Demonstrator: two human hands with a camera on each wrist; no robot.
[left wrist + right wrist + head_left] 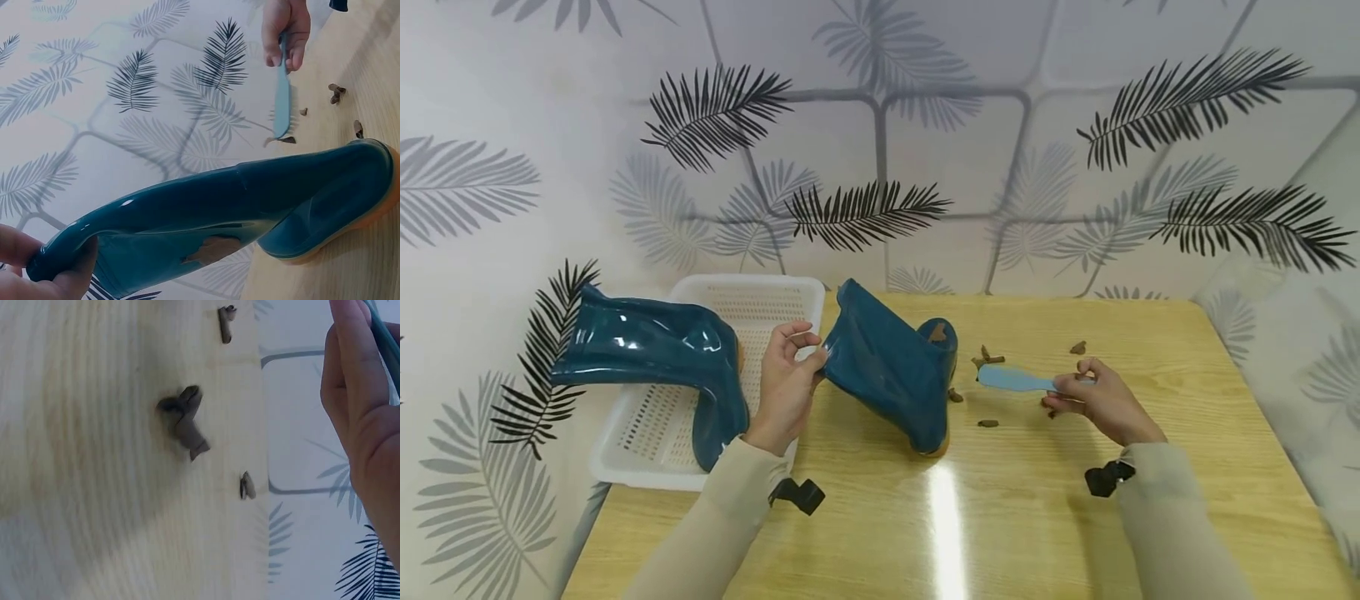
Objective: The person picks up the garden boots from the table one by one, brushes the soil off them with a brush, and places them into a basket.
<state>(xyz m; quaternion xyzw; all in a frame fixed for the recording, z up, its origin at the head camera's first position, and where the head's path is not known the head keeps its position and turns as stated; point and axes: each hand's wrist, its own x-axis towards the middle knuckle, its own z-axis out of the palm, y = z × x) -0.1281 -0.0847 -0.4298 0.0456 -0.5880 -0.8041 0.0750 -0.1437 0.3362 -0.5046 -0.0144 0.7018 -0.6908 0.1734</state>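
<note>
A light wooden table (1037,533) runs along the leaf-patterned wall (1112,196), with a white plastic basket (651,480) on its left side. Across the basket lies one glossy boot (647,337), its shaft opening reaching past the outer edge; the side that shows carries no brown, so this one looks clean as far as can be seen. The second boot (880,358) leans over the middle of the table, sole end low and to the right. The left hand (786,392) pinches its shaft rim between thumb and fingers, while the right hand (1105,404) grips the handle of a blue scraper (1011,379), fingers narrow around it, the blade apart from the boot. Several brown clumps (988,423) lie loose on the wood, so the work on this boot appears partly done. Some remains: a brown patch (938,332) sits on its foot, and the left wrist view shows brown residue (215,249) on the shaft; whether both are one spot, I cannot tell.
</note>
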